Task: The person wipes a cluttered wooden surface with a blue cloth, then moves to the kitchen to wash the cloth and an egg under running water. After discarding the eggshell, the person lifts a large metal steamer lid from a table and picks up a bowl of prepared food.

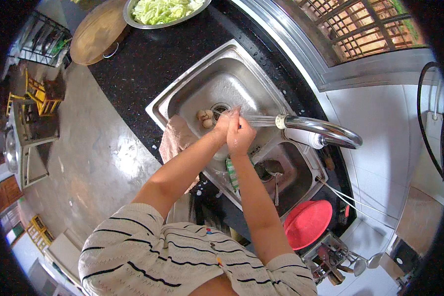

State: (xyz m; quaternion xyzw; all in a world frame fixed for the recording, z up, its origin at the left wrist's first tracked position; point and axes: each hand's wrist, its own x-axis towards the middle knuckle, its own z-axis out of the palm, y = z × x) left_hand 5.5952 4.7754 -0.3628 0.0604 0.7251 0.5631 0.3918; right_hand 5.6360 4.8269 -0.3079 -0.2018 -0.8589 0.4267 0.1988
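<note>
Water runs from the curved metal faucet (325, 129) in a thin stream onto my hands, which are clasped over the larger steel sink basin (251, 79). My left hand (223, 123) is closed and pressed against my right hand (241, 134), whose fingers fold round it. No other thing shows between them, though the inner fingers are hidden. Just left of my hands, brown eggshells (204, 117) lie by the drain (220, 107). A pinkish cloth (175, 140) hangs over the sink's near left edge, beside my left forearm.
A metal bowl of shredded green vegetable (165, 11) stands at the far left of the black counter (133, 64), next to a round wooden board (96, 34). The smaller basin (293, 167) sits at right. A red basin (308, 224) and a utensil rack (328, 256) are nearer.
</note>
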